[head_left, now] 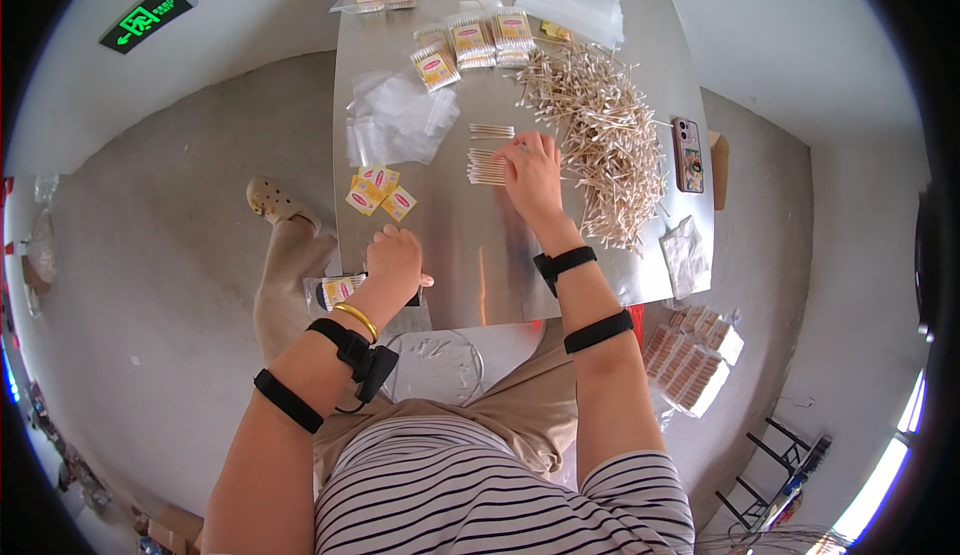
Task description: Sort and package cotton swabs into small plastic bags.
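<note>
Free mid-front tabletop [475,265], swab heap [605,145] at right

Measured from mid-view: green-lit exit sign [148,18] mounted at 10 o'clock; phone [688,157], patterned back upward, at 2, brown cardboard [720,170] just beyond; crumpled white sheet [684,257], 3 o'clock.

green arrow sign [148,19] on wall [235,10], red labels [400,201] on yellow cards [377,185] and swab packs [472,39]
</note>
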{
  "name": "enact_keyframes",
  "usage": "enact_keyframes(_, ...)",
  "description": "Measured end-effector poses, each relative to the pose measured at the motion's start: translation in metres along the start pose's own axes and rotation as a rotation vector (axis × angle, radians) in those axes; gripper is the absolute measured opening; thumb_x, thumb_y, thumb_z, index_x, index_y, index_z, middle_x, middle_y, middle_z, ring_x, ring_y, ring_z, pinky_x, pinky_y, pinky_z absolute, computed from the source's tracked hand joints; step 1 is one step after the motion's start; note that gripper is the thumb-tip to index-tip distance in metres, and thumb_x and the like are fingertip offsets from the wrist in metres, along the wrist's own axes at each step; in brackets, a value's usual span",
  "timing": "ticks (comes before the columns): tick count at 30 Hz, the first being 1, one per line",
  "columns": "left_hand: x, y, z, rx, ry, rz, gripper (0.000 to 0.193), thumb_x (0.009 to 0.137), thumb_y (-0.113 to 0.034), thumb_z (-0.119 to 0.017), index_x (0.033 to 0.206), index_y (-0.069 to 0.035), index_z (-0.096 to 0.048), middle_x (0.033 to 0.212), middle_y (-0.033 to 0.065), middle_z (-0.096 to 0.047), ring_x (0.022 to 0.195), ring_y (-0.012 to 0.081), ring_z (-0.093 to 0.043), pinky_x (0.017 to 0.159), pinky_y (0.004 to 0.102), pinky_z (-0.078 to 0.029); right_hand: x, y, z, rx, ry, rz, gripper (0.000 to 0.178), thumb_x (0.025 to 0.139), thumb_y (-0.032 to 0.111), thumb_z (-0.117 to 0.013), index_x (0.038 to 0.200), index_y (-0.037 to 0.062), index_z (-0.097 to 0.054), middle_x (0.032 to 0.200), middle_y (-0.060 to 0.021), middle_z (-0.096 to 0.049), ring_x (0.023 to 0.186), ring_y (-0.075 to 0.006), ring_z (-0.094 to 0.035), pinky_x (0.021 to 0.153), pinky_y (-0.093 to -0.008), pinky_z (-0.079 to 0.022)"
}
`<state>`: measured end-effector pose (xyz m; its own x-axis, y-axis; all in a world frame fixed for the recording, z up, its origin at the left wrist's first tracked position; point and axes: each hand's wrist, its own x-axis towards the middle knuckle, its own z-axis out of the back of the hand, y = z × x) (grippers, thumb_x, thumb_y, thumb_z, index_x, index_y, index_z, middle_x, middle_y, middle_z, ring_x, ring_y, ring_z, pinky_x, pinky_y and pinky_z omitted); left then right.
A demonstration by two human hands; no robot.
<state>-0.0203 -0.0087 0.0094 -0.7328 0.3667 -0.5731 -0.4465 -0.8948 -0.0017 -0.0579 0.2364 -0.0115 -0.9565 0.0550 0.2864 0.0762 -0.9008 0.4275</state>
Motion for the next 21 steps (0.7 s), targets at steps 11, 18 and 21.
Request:
enact_keyframes(11,0.000,0.002,-0.005,0.011,-0.036,-0.007,0.073,0.064,-0.059,-0.085,0.103,-0.001,-0.062,0.101,0.0089,-0.057,0.096,0.0219,-0.061,0.075,0.0318,-0.056,0.021,-0.002,-0.003,-0.022,0.054,0.095,0.005,0.077,0.011,-0.070,0.078,0.0154,-0.069,0.097,-0.0037,-0.055,0.101,-0.0264,-0.051,0.088,-0.0418,-0.041)
enact_keyframes(18,-0.001,0.002,-0.008,0.018,-0.081,-0.023,0.072,0.063,-0.059,-0.086,0.101,-0.002,-0.062,0.099,0.0078,-0.057,0.093,0.0206,-0.061,0.073,0.0304,-0.055,0.038,-0.002,0.002,-0.119,0.182,0.220,0.002,0.077,0.012,-0.068,0.075,0.0124,-0.067,0.093,-0.0040,-0.057,0.101,-0.0245,-0.052,0.090,-0.0389,-0.042)
enact_keyframes(21,0.000,0.002,-0.010,0.034,-0.089,-0.023,0.072,0.062,-0.059,-0.086,0.100,-0.003,-0.062,0.097,0.0072,-0.057,0.092,0.0198,-0.060,0.072,0.0298,-0.055,0.042,-0.001,0.002,-0.154,0.214,0.261,0.003,0.077,0.012,-0.068,0.074,0.0113,-0.068,0.093,-0.0040,-0.057,0.101,-0.0241,-0.052,0.091,-0.0381,-0.042)
